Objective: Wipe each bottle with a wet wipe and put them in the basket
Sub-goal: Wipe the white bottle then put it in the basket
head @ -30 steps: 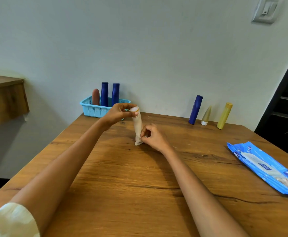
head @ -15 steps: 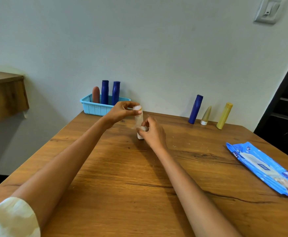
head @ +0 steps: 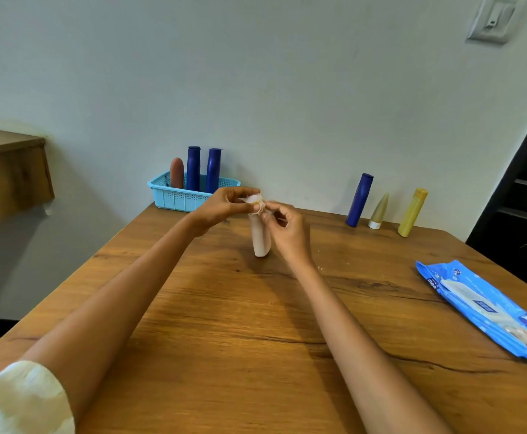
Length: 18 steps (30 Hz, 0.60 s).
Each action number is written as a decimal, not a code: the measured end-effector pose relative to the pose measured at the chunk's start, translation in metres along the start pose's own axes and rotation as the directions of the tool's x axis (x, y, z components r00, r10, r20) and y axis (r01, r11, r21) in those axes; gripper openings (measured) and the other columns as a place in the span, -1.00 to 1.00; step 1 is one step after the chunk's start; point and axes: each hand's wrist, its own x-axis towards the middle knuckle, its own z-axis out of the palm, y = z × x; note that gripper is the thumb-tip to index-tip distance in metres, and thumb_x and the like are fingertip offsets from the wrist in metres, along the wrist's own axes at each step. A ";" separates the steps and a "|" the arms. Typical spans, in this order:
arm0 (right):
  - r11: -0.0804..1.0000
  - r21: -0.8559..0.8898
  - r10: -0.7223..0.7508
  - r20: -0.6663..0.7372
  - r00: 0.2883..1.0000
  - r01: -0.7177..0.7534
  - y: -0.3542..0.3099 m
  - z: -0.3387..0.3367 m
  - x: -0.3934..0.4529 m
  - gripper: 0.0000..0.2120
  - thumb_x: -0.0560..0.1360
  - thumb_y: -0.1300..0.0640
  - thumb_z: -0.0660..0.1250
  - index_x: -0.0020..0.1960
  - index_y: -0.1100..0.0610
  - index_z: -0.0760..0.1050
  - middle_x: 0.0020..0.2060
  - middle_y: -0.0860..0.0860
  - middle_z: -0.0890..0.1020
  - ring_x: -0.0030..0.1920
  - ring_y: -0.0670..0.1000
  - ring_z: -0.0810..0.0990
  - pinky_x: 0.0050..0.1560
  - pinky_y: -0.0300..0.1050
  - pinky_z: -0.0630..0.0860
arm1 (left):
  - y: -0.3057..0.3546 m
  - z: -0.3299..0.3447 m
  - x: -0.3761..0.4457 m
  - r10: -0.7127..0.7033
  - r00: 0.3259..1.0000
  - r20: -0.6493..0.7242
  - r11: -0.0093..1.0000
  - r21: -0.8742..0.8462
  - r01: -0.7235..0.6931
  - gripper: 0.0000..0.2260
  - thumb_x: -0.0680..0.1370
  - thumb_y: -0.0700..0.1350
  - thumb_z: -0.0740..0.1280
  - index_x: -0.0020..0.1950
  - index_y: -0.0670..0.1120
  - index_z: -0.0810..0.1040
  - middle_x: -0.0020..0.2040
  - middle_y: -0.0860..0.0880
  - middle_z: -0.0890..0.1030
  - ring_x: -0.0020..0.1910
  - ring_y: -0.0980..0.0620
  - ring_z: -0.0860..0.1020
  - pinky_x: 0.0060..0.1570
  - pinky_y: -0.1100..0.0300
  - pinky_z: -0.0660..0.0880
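Note:
A cream bottle point(head: 260, 239) stands upright on the wooden table point(head: 256, 355), mid-back. My left hand point(head: 221, 208) pinches its top. My right hand point(head: 284, 227) pinches a crumpled wet wipe point(head: 257, 208) against the bottle's top. A light-blue basket point(head: 181, 197) at the back left holds a brown bottle point(head: 177, 172) and two dark-blue bottles point(head: 193, 167). Along the wall at the back right stand a dark-blue bottle point(head: 359, 200), a small olive tube point(head: 379, 211) and a yellow bottle point(head: 412, 213).
A blue pack of wet wipes point(head: 487, 308) lies near the table's right edge. A wooden shelf point(head: 8, 173) juts from the wall at the left. A dark door frame point(head: 525, 189) stands at the right.
My right hand has slid the wipe up from the bottle's base to its top. The left hand stays at the top of the bottle.

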 end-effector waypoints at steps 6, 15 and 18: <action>0.931 -0.301 0.232 0.052 0.971 -0.206 0.029 0.000 -0.006 -0.84 0.51 0.19 0.31 0.06 0.13 0.62 -0.03 0.04 0.68 -0.06 -0.01 0.59 -0.21 -0.23 0.38 | 0.000 -0.004 -0.002 -0.033 0.999 0.012 0.999 -0.032 0.034 -0.70 0.50 -0.13 0.36 0.23 0.04 0.49 0.08 0.07 0.52 0.09 0.10 0.48 0.05 0.26 0.41; 0.992 -0.023 0.119 -0.130 0.984 -0.123 0.004 -0.003 0.005 -0.73 0.54 0.25 0.27 0.23 0.12 0.54 0.10 -0.05 0.62 0.02 -0.24 0.48 0.06 -0.25 0.51 | 0.010 0.003 -0.001 0.035 0.998 0.045 0.997 0.064 -0.038 -0.65 0.45 -0.06 0.36 0.22 0.14 0.51 0.17 -0.06 0.42 0.09 0.05 0.43 0.09 0.20 0.41; 0.988 -0.086 0.120 -0.092 0.988 -0.128 0.005 0.000 0.003 -0.70 0.56 0.26 0.22 0.27 0.12 0.51 0.14 0.00 0.61 0.06 -0.16 0.51 0.07 -0.20 0.49 | 0.012 0.003 -0.001 0.091 0.995 0.043 0.987 0.131 -0.096 -0.69 0.53 -0.19 0.32 0.26 0.03 0.50 0.21 -0.11 0.43 0.03 0.11 0.44 -0.05 0.30 0.42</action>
